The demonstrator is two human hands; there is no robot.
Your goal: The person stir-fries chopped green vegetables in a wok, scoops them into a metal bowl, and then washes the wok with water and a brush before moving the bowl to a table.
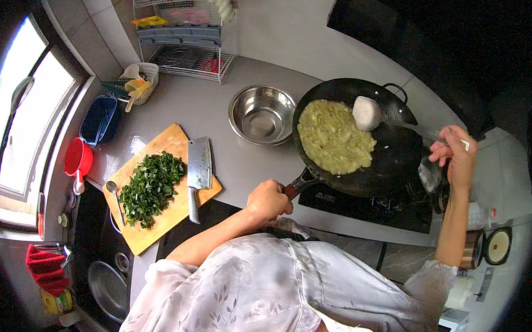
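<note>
My left hand (269, 200) grips the dark wooden handle (295, 187) of a black wok (399, 155). The wok is tilted, and a pale green-yellow mass of cooked food (336, 136) lies in its left half. In my right hand (456, 155) is the long handle of a metal ladle or spatula; its whitish head (367, 113) rests at the right edge of the food. Just left of the wok stands a stainless steel bowl (262, 115) with nothing visible in it. Part of the gas hob (339, 207) shows below the wok.
Chopped dark greens (153, 186), a spoon (115, 199) and a cleaver (199, 169) lie on a wooden cutting board (140, 242), which overlaps the sink edge. A wire rack (190, 71) stands against the wall. Near the window are a red ladle (78, 157) and a blue basket (99, 117).
</note>
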